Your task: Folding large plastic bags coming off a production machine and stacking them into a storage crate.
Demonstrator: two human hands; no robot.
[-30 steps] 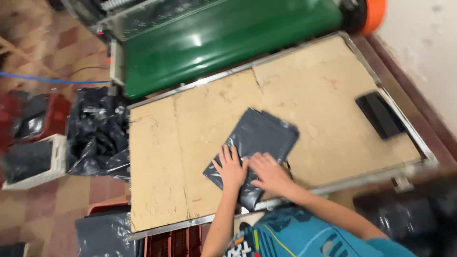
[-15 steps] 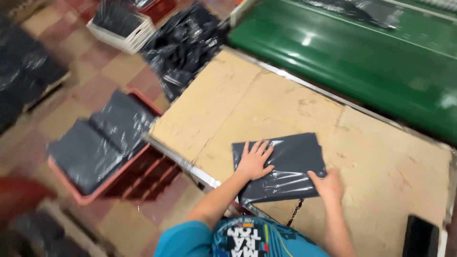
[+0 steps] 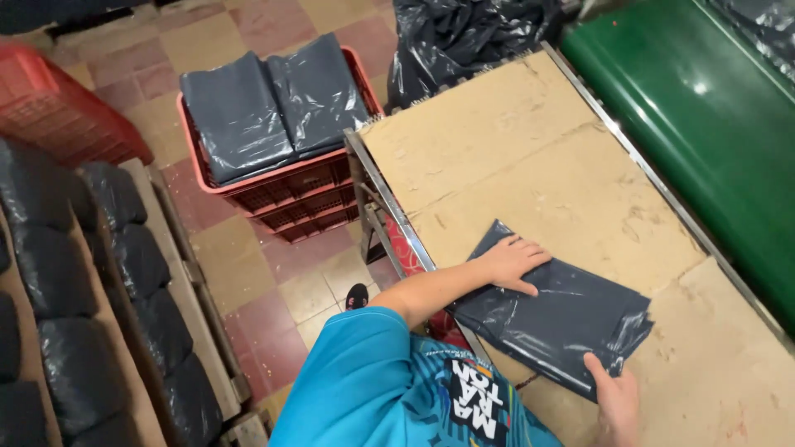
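Observation:
A folded stack of dark grey plastic bags [image 3: 559, 314] lies on the brown board table [image 3: 513, 157] near its front edge. My left hand [image 3: 512, 262] rests flat on the stack's near-left corner, fingers spread. My right hand [image 3: 617, 399] grips the stack's lower right edge, thumb on top. My blue sleeve fills the bottom of the view.
A red crate [image 3: 277, 178] with two piles of folded grey bags stands on the tiled floor left of the table. More black bags [image 3: 460, 37] are heaped behind the table. A green machine cover [image 3: 712, 124] runs along the right. Bundled bags line a shelf [image 3: 99, 314] at left.
The view has swung left, bringing the red crate into sight. My hands have stayed on the bag stack, my right hand now gripping its edge.

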